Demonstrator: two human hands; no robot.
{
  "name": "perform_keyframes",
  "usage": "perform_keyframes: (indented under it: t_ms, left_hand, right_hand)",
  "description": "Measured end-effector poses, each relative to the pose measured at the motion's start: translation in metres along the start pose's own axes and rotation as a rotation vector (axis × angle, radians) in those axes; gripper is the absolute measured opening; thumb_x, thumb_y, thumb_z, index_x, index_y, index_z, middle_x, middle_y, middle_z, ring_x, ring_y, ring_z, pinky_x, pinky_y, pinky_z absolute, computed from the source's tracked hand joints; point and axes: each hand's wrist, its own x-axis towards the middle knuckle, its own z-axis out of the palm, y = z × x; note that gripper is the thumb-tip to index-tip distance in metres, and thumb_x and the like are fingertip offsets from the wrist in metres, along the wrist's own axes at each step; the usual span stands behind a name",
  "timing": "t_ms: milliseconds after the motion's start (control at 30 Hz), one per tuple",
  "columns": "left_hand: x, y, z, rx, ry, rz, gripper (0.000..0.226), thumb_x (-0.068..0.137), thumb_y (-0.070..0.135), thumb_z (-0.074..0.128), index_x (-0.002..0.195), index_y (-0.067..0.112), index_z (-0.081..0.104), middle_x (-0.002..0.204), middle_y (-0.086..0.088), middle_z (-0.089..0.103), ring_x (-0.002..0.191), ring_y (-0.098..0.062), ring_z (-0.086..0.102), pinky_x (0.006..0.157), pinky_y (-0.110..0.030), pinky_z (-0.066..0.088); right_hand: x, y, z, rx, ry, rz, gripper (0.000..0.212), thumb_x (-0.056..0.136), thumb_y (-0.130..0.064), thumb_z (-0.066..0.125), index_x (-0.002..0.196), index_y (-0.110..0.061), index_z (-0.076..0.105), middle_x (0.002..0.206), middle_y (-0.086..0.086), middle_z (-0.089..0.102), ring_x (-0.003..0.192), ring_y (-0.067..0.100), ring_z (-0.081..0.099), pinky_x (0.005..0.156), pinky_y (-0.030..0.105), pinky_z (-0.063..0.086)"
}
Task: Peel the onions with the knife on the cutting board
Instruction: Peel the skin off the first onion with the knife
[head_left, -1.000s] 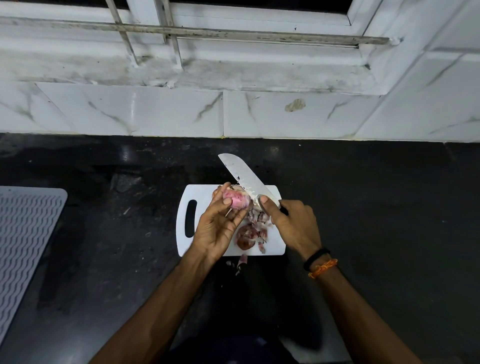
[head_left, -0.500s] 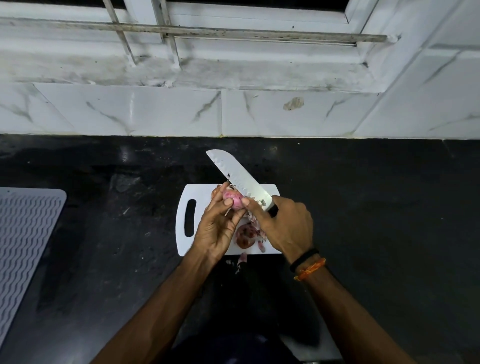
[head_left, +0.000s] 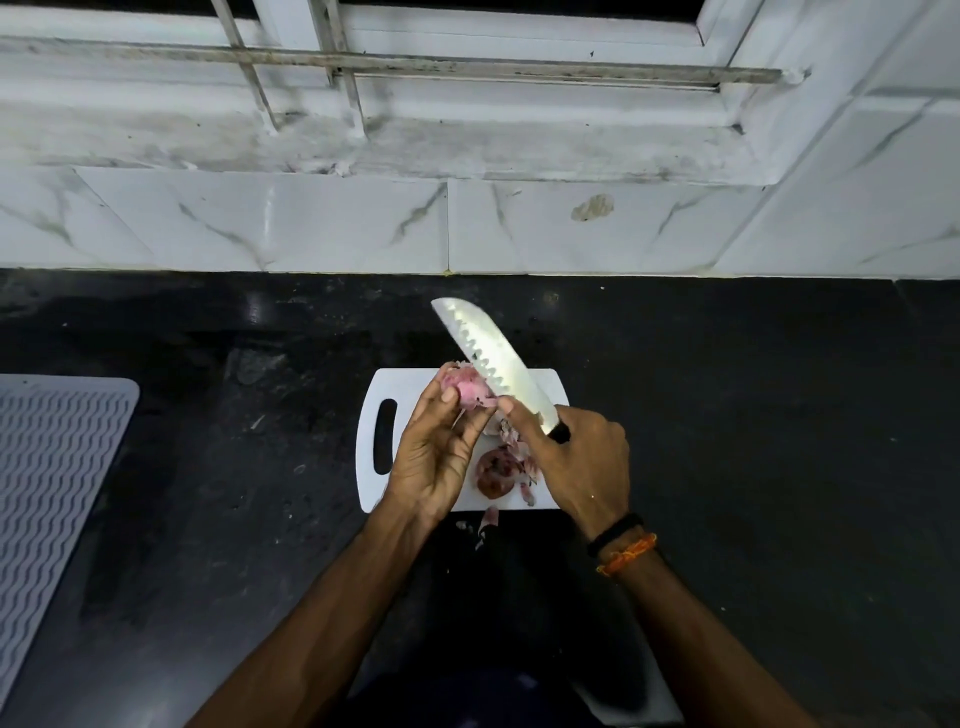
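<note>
Two hands work above the white cutting board (head_left: 415, 395) on the dark tabletop (head_left: 753, 415). The left hand (head_left: 434, 457) has its grip round a pink onion (head_left: 470, 392); the right hand (head_left: 582, 462) grips the knife (head_left: 493, 358), thumb at the onion. A peeled-off piece (head_left: 493, 470) and scraps lie beneath them; a ribbed mat (head_left: 57, 467) sits far left. Since half a second ago, the blade has tilted more upright.

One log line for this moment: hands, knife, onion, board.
left hand holds onion | right hand grips knife, blade against onion | peels on cutting board
</note>
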Motion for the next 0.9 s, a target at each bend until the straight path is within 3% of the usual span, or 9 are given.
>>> perform_keyframes:
  t_ms: [100,233,300,400,533,700,800,900]
  left_hand:
    - [0.001,-0.001,0.0,-0.023,-0.027,-0.015,0.079,0.055,0.011,0.097,0.124,-0.001,0.06,0.128,-0.023,0.064,0.118,-0.035,0.064,0.099,-0.043,0.054]
    - [0.001,-0.003,0.002,-0.045,0.012,-0.024,0.091,0.048,0.012,0.1,0.126,0.0,0.055,0.126,-0.021,0.066,0.114,-0.032,0.067,0.091,-0.04,0.058]
    - [0.001,-0.002,0.002,-0.039,0.007,-0.029,0.088,0.048,0.013,0.1,0.123,0.001,0.056,0.126,-0.021,0.065,0.115,-0.032,0.066,0.093,-0.04,0.058]
    - [0.0,-0.002,0.0,-0.027,-0.013,-0.028,0.083,0.054,0.014,0.098,0.124,0.001,0.055,0.134,-0.022,0.06,0.12,-0.033,0.064,0.096,-0.041,0.056]
    - [0.0,-0.002,-0.003,-0.024,-0.024,-0.027,0.078,0.054,0.013,0.098,0.119,0.001,0.057,0.122,-0.021,0.066,0.115,-0.033,0.066,0.099,-0.043,0.054]
    - [-0.002,-0.005,-0.001,0.068,-0.081,-0.029,0.04,0.054,0.012,0.097,0.086,0.009,0.074,0.11,-0.016,0.071,0.109,-0.028,0.069,0.091,-0.037,0.058]
    - [-0.001,-0.004,-0.001,0.09,-0.076,0.003,0.049,0.054,0.012,0.097,0.094,0.008,0.069,0.113,-0.015,0.07,0.11,-0.027,0.068,0.089,-0.037,0.058]
    - [0.0,-0.003,-0.004,0.133,-0.047,0.033,0.055,0.057,0.015,0.097,0.1,0.006,0.065,0.121,-0.016,0.065,0.115,-0.028,0.066,0.09,-0.038,0.057]
  right_hand:
    - [0.002,0.005,-0.002,0.024,0.015,0.051,0.058,0.081,-0.074,0.059,0.049,-0.029,0.041,0.04,-0.013,0.045,0.042,0.002,0.049,0.043,0.015,0.026]
    - [0.002,0.008,0.002,-0.021,0.006,0.067,0.062,0.079,-0.078,0.055,0.049,-0.025,0.042,0.041,-0.009,0.042,0.039,0.006,0.042,0.045,0.024,0.031]
    - [0.002,0.007,0.004,-0.016,0.003,0.068,0.06,0.081,-0.076,0.056,0.05,-0.027,0.042,0.041,-0.01,0.042,0.039,0.006,0.042,0.046,0.024,0.033]
    - [0.001,0.004,0.003,-0.022,-0.005,0.04,0.054,0.082,-0.074,0.056,0.053,-0.031,0.041,0.043,-0.014,0.042,0.04,0.003,0.045,0.046,0.013,0.028]
    - [0.003,0.001,0.003,-0.031,0.004,0.024,0.053,0.082,-0.076,0.055,0.055,-0.032,0.041,0.045,-0.016,0.043,0.041,0.0,0.045,0.047,0.013,0.028]
    - [0.008,-0.003,0.004,-0.047,0.011,0.034,0.061,0.077,-0.081,0.055,0.051,-0.029,0.038,0.041,-0.013,0.038,0.04,0.003,0.04,0.047,0.021,0.029]
    - [0.01,-0.006,0.001,-0.031,-0.018,0.037,0.059,0.078,-0.076,0.06,0.048,-0.031,0.035,0.036,-0.014,0.037,0.038,0.002,0.045,0.043,0.012,0.023]
    - [0.01,-0.006,0.0,-0.021,-0.034,0.025,0.061,0.079,-0.072,0.062,0.046,-0.031,0.033,0.034,-0.016,0.039,0.043,-0.005,0.049,0.04,0.015,0.029]
